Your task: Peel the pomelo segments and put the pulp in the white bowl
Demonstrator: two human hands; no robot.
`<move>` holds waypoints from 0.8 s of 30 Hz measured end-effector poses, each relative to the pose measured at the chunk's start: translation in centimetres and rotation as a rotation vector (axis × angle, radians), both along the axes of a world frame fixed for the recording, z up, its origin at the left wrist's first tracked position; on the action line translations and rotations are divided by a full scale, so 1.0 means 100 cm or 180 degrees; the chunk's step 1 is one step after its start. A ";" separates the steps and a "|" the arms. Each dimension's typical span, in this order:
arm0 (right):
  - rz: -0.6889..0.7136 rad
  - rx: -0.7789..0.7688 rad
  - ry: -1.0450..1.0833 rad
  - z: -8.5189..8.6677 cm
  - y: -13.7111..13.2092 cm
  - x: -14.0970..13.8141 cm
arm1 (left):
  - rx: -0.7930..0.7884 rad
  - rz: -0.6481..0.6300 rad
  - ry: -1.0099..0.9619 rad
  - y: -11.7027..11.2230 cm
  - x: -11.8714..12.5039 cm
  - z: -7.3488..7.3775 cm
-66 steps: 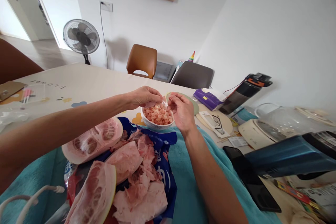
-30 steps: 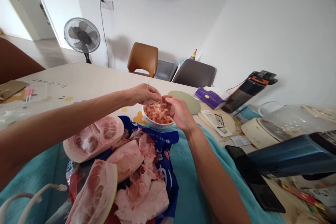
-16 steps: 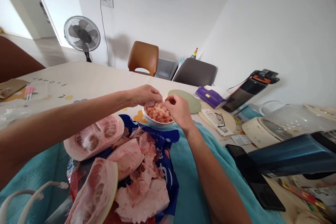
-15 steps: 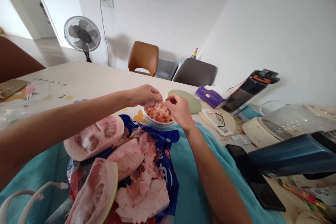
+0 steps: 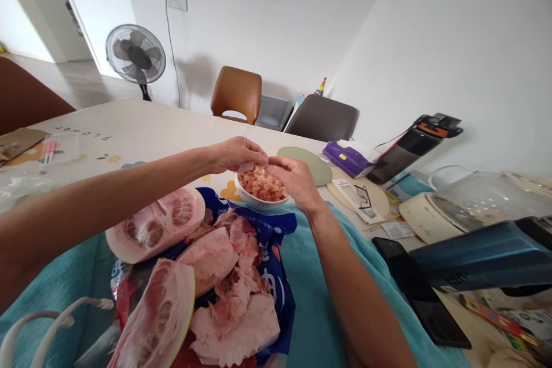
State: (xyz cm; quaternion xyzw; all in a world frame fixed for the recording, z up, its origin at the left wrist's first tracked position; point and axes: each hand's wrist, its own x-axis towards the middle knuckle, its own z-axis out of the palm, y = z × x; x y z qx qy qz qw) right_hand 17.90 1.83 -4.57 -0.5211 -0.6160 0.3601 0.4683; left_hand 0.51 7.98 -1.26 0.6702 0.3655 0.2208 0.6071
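Observation:
My left hand [image 5: 242, 153] is closed in a pinch above the far rim of a white bowl [image 5: 261, 204]. A pale pink piece of pomelo [image 5: 246, 167] shows under its fingers. My right hand [image 5: 293, 178] comes in over the bowl's right side, thumb and fingers pinched together, their tips meeting those of the left; what they hold is hidden. Small bits of pink pomelo flesh [image 5: 262, 185] fill the bowl. Nearer me, thick hollowed pomelo rinds [image 5: 157, 221] and torn peel and membranes [image 5: 241, 299] lie on a blue printed plastic bag [image 5: 282, 276].
Beneath the bag spreads a teal towel [image 5: 314, 293]. On the right are a black phone [image 5: 420, 293], a blue bottle [image 5: 478, 256], a cream appliance [image 5: 435, 215], eyeglasses [image 5: 363, 198], a purple tissue pack [image 5: 348, 158] and a dark bottle [image 5: 405, 146]. Behind the bowl lies a green round mat [image 5: 308, 164].
My right hand's fingers have moved left and up, and now meet my left hand's fingertips. The left hand stays nearly in place; the bowl and rinds have not moved.

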 end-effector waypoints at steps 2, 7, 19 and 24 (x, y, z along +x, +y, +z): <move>-0.0106 -0.0051 0.0034 -0.001 0.001 -0.001 | 0.0004 0.0016 -0.0019 0.000 0.000 -0.001; -0.0411 0.0203 -0.0334 0.003 -0.001 -0.004 | 0.0043 -0.0030 0.0056 -0.001 0.001 -0.003; -0.0604 0.0170 -0.0259 0.007 -0.004 -0.002 | -0.0266 -0.0224 0.0026 -0.009 0.001 0.005; -0.0567 0.0321 -0.0425 0.008 -0.002 0.002 | -0.0303 -0.0152 -0.0100 -0.006 -0.003 0.004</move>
